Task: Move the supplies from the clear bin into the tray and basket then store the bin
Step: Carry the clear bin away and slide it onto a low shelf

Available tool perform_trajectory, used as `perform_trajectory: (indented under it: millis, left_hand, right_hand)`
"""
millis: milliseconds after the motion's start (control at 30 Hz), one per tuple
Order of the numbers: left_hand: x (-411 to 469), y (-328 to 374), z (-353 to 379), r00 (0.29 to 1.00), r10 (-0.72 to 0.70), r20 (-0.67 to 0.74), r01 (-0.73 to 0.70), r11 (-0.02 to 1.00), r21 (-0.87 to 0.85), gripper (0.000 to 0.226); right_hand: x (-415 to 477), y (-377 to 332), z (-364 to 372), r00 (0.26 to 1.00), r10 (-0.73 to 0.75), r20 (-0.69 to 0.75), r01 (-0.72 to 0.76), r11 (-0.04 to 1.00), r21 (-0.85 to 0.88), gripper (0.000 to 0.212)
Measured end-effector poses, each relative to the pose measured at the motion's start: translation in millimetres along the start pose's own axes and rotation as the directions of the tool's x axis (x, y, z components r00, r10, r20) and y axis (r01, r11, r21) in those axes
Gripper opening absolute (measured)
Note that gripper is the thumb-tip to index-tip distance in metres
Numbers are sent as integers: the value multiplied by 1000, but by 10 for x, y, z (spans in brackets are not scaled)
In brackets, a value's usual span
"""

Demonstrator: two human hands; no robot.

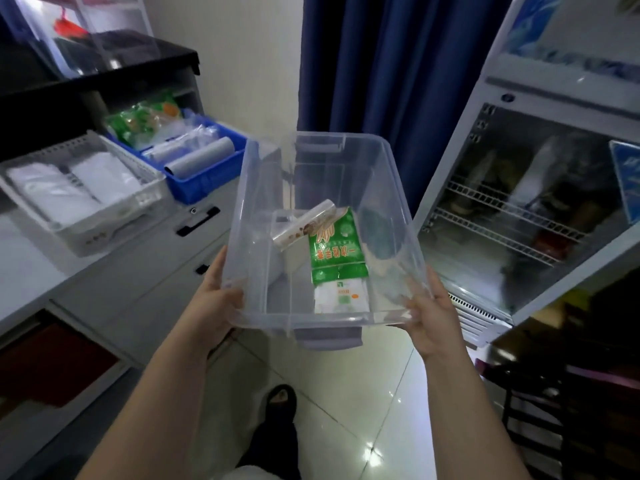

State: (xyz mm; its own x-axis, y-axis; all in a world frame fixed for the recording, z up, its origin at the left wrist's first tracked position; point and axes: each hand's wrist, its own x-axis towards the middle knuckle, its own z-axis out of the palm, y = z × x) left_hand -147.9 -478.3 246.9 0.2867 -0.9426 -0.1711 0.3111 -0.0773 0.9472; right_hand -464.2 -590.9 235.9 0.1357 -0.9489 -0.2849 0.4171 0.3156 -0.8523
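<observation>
I hold the clear bin (388,188) in the air above the floor. My left hand (211,306) grips its near left corner and my right hand (427,315) grips its near right corner. Inside lie a green and white packet (334,251) and a small clear roll (304,225). On the counter to the left stand a white basket (114,221) with white folded items and a blue tray (204,183) with packets and grey rolls.
A grey cabinet with black handles (197,221) runs under the counter on the left. A glass-door fridge (540,216) stands at the right and a blue curtain (398,71) hangs behind. A dark chair (568,403) is at lower right.
</observation>
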Motion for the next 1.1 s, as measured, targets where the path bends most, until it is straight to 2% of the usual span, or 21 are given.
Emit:
perform_trajectory:
  millis: [200,367,500,700,867,1100]
  left_hand:
    - [1649,274,73,998,-45,49,47,998,-34,81]
    - [3083,796,123,997,-47,55,48,999,-16,87]
    - [3962,1013,247,1000,-22,11,22,1000,-9,89]
    - [5206,1089,365,985,-60,-164,55,998,-33,85]
    - [6175,1085,387,935,-106,-339,90,994,-63,98]
    - [7128,1178,257,845,-96,-526,27,990,-138,91]
  right_hand:
    - [1490,-291,428,1000,4,-22,-4,1000,-14,79]
    - [2797,-716,989,1000,-10,-22,11,1000,29,67]
    - [3708,-1042,1295,1000,-17,-20,17,999,32,68]
    - [5216,-1411,1663,994,12,107,-2,996,-90,69]
    - [6529,-1677,2099,972,98,215,-53,977,-208,67]
    - [8081,-1702,2861,904,240,354,-155,955,-251,68]
